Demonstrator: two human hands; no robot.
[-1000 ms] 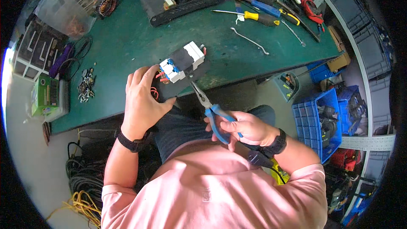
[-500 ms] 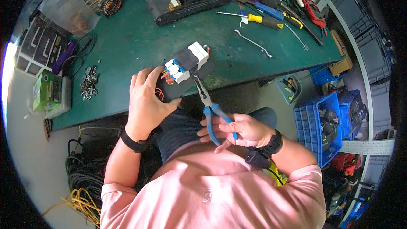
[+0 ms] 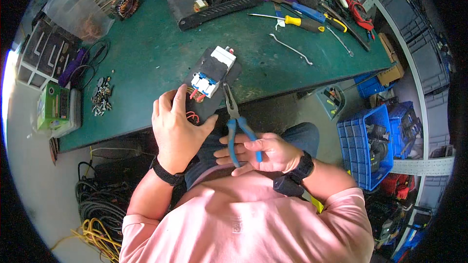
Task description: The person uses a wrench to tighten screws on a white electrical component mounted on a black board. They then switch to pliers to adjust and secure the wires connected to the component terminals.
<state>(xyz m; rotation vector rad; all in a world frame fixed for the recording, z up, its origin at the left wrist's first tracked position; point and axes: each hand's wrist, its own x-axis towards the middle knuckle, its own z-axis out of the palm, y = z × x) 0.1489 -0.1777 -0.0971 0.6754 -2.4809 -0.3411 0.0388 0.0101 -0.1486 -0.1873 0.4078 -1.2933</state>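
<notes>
My left hand grips the lower left part of a dark mounting plate on the bench's front edge. The plate carries a white electrical component, a white-and-blue terminal part and red wires. My right hand holds needle-nose pliers by their blue handles, thumb over one handle and fingers loosely spread beneath. The pliers' jaws point up at a small fitting on the plate's right side, beside the terminal part; whether they touch it I cannot tell.
On the green bench lie loose screws, a black metal housing, screwdrivers, wrenches and a copper coil. Storage boxes stand at left; blue crates and shelving are right, cables below left.
The plate has turned to stand more lengthwise away from me, with my left hand moving down and right. My right hand and the pliers have shifted left, and the pliers point more upright.
</notes>
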